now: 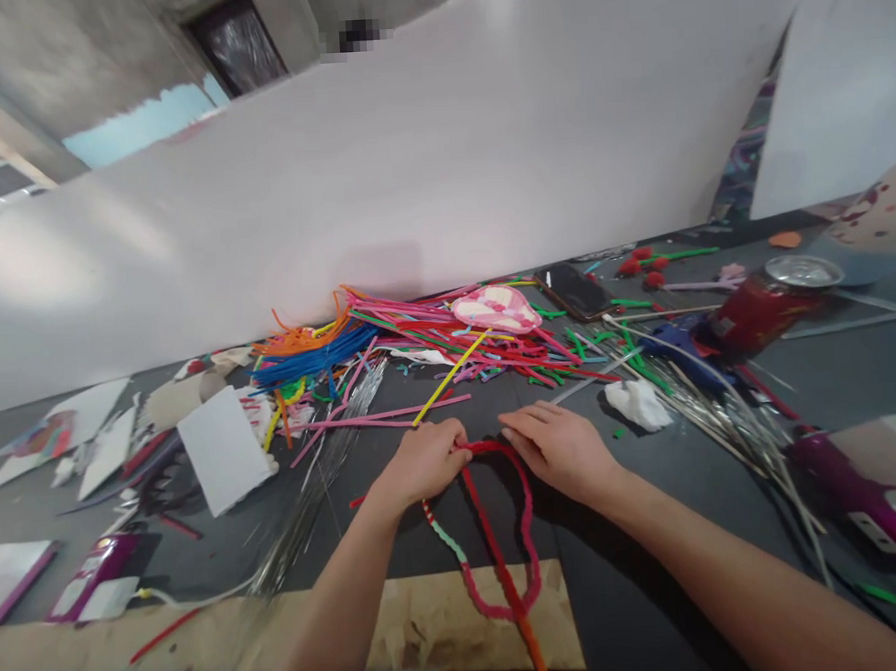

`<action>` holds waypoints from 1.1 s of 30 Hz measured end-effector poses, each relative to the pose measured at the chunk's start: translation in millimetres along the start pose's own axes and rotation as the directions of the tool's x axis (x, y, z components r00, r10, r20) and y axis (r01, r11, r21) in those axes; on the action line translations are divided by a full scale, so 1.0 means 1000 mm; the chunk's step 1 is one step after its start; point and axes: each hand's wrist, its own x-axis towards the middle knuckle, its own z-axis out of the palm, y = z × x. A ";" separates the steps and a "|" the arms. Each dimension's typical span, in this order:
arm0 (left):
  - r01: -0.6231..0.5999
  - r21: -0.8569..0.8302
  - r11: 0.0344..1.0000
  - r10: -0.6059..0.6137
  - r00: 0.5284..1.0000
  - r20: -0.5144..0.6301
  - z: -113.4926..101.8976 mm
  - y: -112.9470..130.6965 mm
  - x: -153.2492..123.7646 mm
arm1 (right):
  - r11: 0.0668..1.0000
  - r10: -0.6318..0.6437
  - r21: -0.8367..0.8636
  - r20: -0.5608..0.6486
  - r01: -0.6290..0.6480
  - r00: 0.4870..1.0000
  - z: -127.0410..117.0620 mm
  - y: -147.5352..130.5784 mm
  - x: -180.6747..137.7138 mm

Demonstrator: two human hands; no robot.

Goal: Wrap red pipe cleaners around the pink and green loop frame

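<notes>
My left hand is closed in a pinch on the top of a red pipe cleaner loop that lies on the dark table. My right hand rests on the loop's upper right bend, fingers together and pointing left, touching it. A straight red stem runs down from the hands over a cardboard sheet. A pale striped pipe cleaner curves beside it.
A heap of coloured pipe cleaners lies behind the hands against a white board. A pink paper shape, a phone, a red can, silver wires, white tissue, white cards and a purple packet surround them.
</notes>
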 end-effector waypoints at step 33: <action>-0.096 -0.142 0.985 0.050 0.954 -0.296 0.015 0.000 -0.015 | 0.952 0.017 0.299 0.168 -0.067 0.986 -0.006 -0.008 -0.004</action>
